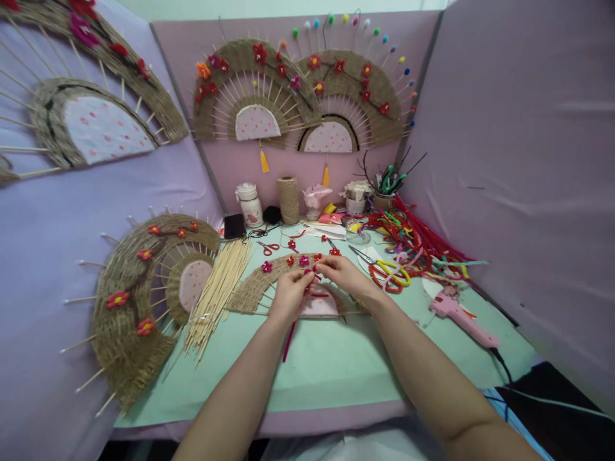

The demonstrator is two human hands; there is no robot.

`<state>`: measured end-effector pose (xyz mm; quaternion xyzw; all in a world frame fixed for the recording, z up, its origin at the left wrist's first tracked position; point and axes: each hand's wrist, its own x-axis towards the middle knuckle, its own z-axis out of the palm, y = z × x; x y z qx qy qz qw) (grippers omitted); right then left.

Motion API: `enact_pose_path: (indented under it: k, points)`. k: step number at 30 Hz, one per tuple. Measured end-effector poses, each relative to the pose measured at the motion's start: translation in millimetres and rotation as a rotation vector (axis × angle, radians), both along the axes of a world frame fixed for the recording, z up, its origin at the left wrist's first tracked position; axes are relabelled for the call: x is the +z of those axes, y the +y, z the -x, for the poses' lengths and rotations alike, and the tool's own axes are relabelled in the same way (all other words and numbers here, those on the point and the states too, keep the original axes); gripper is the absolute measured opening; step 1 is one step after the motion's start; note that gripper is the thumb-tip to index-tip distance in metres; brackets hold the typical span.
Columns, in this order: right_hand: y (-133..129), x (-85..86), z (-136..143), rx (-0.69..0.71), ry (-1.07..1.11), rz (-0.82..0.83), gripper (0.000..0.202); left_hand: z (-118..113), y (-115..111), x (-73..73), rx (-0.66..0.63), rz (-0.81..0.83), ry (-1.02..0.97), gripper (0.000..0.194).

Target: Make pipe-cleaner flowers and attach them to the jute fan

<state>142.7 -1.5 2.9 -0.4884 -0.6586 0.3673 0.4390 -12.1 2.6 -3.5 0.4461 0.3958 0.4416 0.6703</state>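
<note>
My left hand pinches a dark pink pipe cleaner, whose loose end hangs down toward the table's front. The fingers of my right hand are closed on the same pipe cleaner at its curled upper part, close to the left fingertips. Both hands are over a twine-woven fan that lies flat on the table, with red and pink flowers along its upper arc. A pink flower sits on its left side. My hands and wrists hide part of the fan's middle and right side.
Bamboo sticks lie at left, beside a leaning fan. Red-handled scissors are behind my hands; yellow-handled scissors, a pink glue gun and a heap of pipe cleaners are at right. A twine spool stands at the back.
</note>
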Motion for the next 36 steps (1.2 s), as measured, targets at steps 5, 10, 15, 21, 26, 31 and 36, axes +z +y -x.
enact_pose_path:
  k: [5,10,15,21,26,31,36]
  points:
    - [3.7,-6.5,1.9,-0.056,0.018,0.004,0.026,-2.9,-1.6,-1.3,0.080,-0.125,0.149,0.025]
    - [3.8,-9.9,3.1,-0.052,-0.023,-0.029,0.021,-0.7,-2.6,-0.1,0.065,-0.204,0.288,0.022]
    - [3.1,-9.2,1.7,-0.030,-0.042,-0.031,0.022,1.1,-1.7,0.1,0.042,-0.183,0.318,0.022]
    - [1.1,-8.5,-0.7,-0.018,-0.143,-0.073,0.016,1.7,-1.5,-4.8,0.013,-0.299,0.491,0.019]
    - [-2.4,-3.0,-3.3,0.058,-0.300,-0.156,0.008,3.6,-4.1,-2.7,0.006,-0.426,0.631,0.018]
    - [-1.0,-1.2,-3.1,0.011,-0.188,-0.074,0.017,5.3,0.4,1.3,-0.128,-0.072,0.222,0.018]
    - [1.0,-6.5,-2.5,0.001,-0.182,-0.060,0.022,6.9,5.2,4.6,-0.034,-0.045,0.108,0.019]
